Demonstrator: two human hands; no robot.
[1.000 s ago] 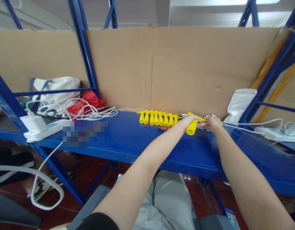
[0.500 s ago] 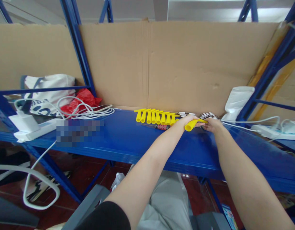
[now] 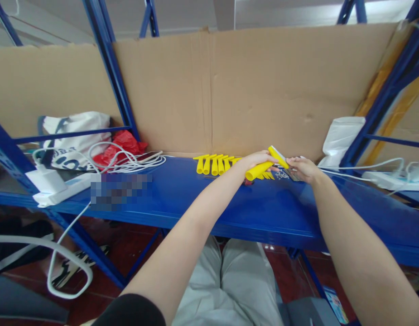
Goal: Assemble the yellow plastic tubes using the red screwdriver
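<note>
My left hand [image 3: 260,159] is closed around a yellow scraper [image 3: 258,171] with a thick, hollow round handle, raised just above the blue shelf. Its crosswise yellow head, with a pale strip along one edge, slants up between my hands. My right hand [image 3: 302,168] pinches the right end of that head; the fingertips are partly hidden. A row of yellow scrapers [image 3: 214,166] lies along the back of the shelf, partly covered by my left forearm. Small yellow pieces [image 3: 267,175] and scattered tiny pale bits [image 3: 282,174] lie beneath my hands. A red-handled tool [image 3: 248,182] is mostly hidden.
A cardboard panel [image 3: 263,90] closes off the back of the blue shelf [image 3: 182,194]. At left are a power strip [image 3: 66,188], coiled white cable [image 3: 137,162], a red bag [image 3: 122,147] and a cloth bag [image 3: 76,124]. A white bag [image 3: 343,138] leans by the right post.
The scraper has shifted left in my left hand and turned, so its head with the pale edge now shows. My view has moved slightly, and the small pieces beneath are more exposed.
</note>
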